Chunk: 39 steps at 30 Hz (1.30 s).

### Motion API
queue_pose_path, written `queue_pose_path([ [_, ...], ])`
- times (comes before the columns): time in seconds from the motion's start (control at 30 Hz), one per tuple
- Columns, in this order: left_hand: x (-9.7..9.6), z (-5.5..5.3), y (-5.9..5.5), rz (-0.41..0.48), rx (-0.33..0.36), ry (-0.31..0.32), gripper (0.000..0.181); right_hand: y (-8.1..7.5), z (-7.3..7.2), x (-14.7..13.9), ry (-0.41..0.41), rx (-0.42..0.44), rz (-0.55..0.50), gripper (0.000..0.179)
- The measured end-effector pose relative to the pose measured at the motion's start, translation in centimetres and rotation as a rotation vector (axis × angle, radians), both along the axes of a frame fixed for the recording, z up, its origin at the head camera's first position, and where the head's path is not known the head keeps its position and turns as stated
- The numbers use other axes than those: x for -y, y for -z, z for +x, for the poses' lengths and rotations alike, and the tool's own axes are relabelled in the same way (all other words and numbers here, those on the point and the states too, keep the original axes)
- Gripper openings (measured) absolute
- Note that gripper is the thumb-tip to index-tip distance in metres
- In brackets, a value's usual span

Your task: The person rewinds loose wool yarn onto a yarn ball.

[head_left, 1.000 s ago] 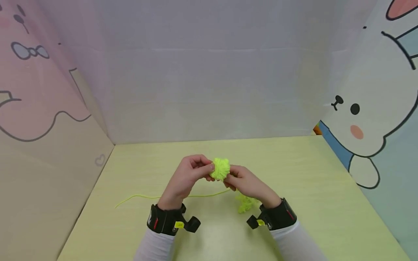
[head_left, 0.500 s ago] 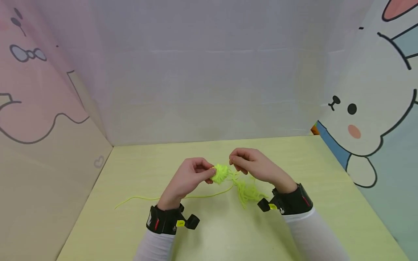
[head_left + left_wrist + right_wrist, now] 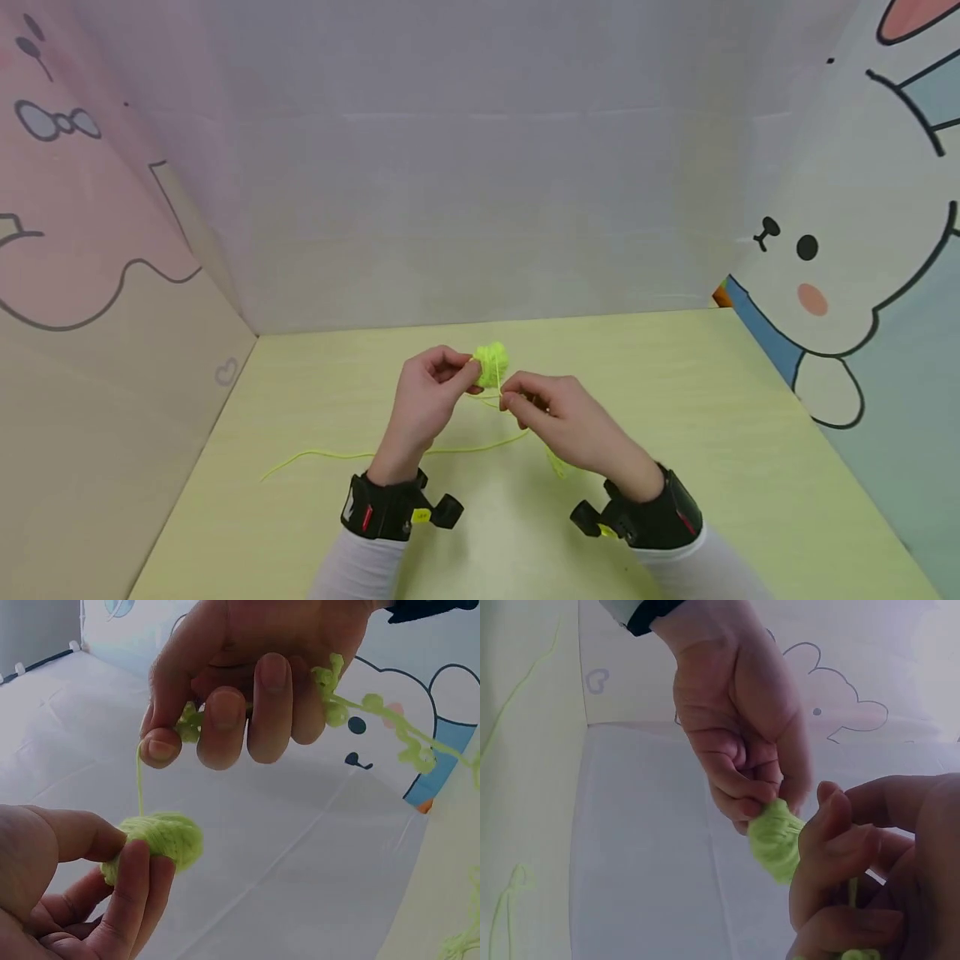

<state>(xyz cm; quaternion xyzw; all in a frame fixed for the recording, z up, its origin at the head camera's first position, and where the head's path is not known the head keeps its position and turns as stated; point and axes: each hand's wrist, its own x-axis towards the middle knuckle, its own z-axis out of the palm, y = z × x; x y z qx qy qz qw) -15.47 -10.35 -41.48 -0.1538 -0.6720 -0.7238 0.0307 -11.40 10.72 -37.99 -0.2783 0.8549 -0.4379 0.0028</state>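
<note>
A small ball of neon yellow yarn [image 3: 491, 365] is pinched between the thumb and fingers of my left hand [image 3: 431, 396], held up over the table. My right hand [image 3: 562, 417] is just right of it, pinching a taut strand [image 3: 139, 780] that runs from the ball to its fingertips. In the left wrist view, a crinkled length of yarn [image 3: 375, 705] passes under the curled fingers of the right hand and trails off to the side. The right wrist view shows the ball [image 3: 775, 841] at the left fingertips, partly covered by the right hand [image 3: 870, 862].
On the pale yellow table [image 3: 712, 467], a loose yarn tail [image 3: 322, 453] stretches left beneath the left wrist. More loose yarn [image 3: 557, 463] lies mostly hidden under the right hand. A white sheet [image 3: 480, 208] and cartoon-printed side panels [image 3: 847, 250] enclose the table.
My right hand swung up and away from the ball, then came back down beside it with the strand. My left hand lifted the ball slightly up and left.
</note>
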Motion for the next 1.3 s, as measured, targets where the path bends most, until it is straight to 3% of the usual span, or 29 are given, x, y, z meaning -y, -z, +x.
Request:
queue_pose_path([
  [0.3,0.1,0.4,-0.4,0.140,0.014,-0.017,0.020,2.0,0.3,1.5,-0.015,0.069,-0.038,0.018],
  [0.5,0.1,0.7,-0.8,0.210,0.046,0.039,0.016,3.0,-0.2,2.0,-0.090,0.128,-0.104,0.019],
  [0.6,0.3,0.8,-0.9,0.214,0.076,0.107,0.011,3.4,-0.8,1.8,-0.124,0.192,-0.128,0.020],
  [0.77,1.1,0.7,-1.0,0.154,0.096,0.288,0.006,3.6,-2.2,0.7,-0.192,0.310,-0.156,0.020],
  [0.93,1.9,0.5,-1.2,0.024,0.071,0.468,0.010,2.8,-3.9,-0.7,-0.265,0.350,-0.123,0.021],
  [1.07,2.3,0.4,-1.2,-0.096,0.081,0.537,0.013,1.4,-4.9,-1.5,-0.262,0.335,-0.089,0.025],
  [1.17,2.5,0.3,-1.0,-0.206,0.101,0.491,0.014,0.4,-5.3,-2.0,-0.234,0.300,-0.070,0.027],
  [1.3,2.5,0.1,-0.5,-0.323,0.101,0.322,0.011,-1.0,-4.5,-1.9,-0.175,0.255,-0.052,0.023],
])
